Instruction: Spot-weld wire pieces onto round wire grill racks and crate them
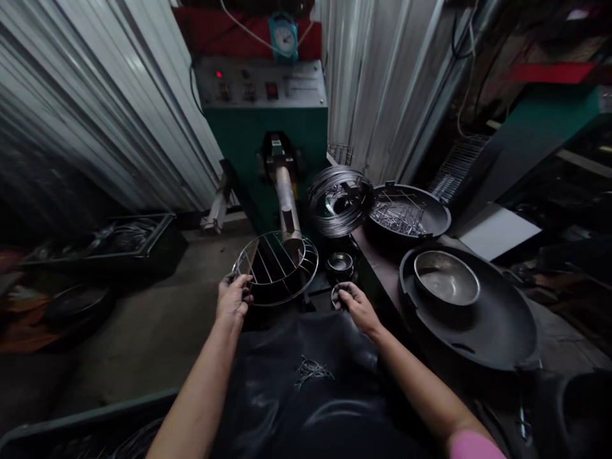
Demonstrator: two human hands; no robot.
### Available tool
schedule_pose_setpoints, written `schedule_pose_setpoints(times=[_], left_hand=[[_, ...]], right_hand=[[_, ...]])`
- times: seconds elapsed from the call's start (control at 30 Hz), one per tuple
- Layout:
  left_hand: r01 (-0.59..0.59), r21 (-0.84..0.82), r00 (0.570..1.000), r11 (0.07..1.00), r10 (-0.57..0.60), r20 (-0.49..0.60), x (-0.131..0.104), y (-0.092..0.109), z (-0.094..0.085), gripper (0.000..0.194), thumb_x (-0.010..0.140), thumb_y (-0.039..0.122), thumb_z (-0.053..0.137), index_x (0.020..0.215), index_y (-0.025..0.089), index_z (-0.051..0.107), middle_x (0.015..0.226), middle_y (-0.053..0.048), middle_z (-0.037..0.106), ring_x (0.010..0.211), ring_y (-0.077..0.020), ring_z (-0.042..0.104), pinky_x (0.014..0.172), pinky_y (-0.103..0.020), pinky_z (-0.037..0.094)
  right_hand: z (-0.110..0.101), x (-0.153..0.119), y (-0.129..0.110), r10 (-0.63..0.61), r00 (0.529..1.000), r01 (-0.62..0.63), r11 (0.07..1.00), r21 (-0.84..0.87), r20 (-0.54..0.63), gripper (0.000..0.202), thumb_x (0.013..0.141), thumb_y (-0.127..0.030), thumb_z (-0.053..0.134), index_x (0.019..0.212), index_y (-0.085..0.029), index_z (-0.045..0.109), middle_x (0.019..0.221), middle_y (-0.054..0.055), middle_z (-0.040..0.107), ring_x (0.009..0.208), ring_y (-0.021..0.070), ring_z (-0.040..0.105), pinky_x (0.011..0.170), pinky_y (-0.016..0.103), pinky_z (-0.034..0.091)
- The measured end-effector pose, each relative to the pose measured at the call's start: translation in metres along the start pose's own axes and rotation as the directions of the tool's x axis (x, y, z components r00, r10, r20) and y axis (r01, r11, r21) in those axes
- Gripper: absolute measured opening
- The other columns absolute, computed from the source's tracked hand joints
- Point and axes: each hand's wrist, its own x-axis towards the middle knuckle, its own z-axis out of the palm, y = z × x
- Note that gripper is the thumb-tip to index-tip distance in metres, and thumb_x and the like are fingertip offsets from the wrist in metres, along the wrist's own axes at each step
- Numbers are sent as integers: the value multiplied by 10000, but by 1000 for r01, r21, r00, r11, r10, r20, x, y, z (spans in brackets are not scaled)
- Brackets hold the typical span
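Observation:
My left hand [234, 296] is closed on the near left rim of a round wire rack [277, 284], which has straight cross wires. The rack sits around the lower end of a cylindrical metal arm [287, 213] on a green machine [306, 137]. My right hand [352, 303] is closed, fingertips pressed together, just below a small metal cup [340, 261]. Something pale shows at its fingertips, too small to name. On the black apron [272, 382] over my lap lies a little heap of short wire pieces [312, 371].
Right of the machine stand a coil of wire [340, 201], a black pan [442, 223] of bent wires and a larger dark pan [507, 319] holding a steel bowl [447, 277]. At left is a bin [143, 248] of wire; a clock [284, 38] hangs above the control panel [261, 83].

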Motion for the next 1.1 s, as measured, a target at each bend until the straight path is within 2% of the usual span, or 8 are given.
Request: schedule_pose_setpoints(times=[0.1,0.17,0.23,0.33,0.4,0.57,1.1], left_hand=[[0,-32,1000,999,1,5,-5,-2,5,434,461,260,660,834,216,444,560,96,413,400,-39,342,388,-153,257],[-17,-51,1000,999,16,-9,-7,-4,7,466,468,264,662,880,220,449,583,92,422,406,-37,345,391,-151,253],[-38,-69,999,997,35,-42,-8,-4,8,500,475,264,666,924,226,450,612,86,435,417,-36,354,394,-148,252],[-56,-83,997,995,51,-63,-7,-4,7,564,475,256,676,989,238,445,658,79,452,436,-35,371,401,-144,254],[-63,-92,997,994,59,-51,-6,-3,6,593,477,257,681,1019,244,441,676,76,454,448,-34,378,406,-143,256],[-78,-108,995,991,71,-72,-6,1,10,594,486,263,678,1029,244,437,694,70,449,482,-43,399,413,-142,264],[-43,-105,995,994,32,-98,4,3,25,522,524,209,669,990,233,433,701,60,442,486,-49,375,389,-142,262]], right_hand=[[34,22,-21,-133,990,131,990,52,44,227,785,-405,558,878,-199,535,806,16,640,606,116,592,523,223,436],[51,33,-21,-169,981,171,985,-14,91,214,779,-397,564,856,-198,547,790,14,648,577,114,591,485,212,425],[59,39,-13,-171,976,190,970,-149,135,190,781,-374,559,844,-194,564,707,0,640,521,107,571,442,199,396],[61,42,0,-160,972,208,923,-323,169,146,788,-323,535,839,-194,579,577,-25,602,465,105,543,422,196,379],[61,44,3,-153,973,206,909,-362,170,132,784,-300,519,835,-193,577,565,-29,593,465,111,553,435,203,395],[63,50,-5,-136,981,174,933,-316,141,143,774,-311,508,833,-192,560,646,-17,608,493,124,589,442,214,409],[60,65,-9,-112,988,136,961,-240,110,153,761,-329,543,822,-189,550,675,-18,599,518,123,605,468,212,429]])
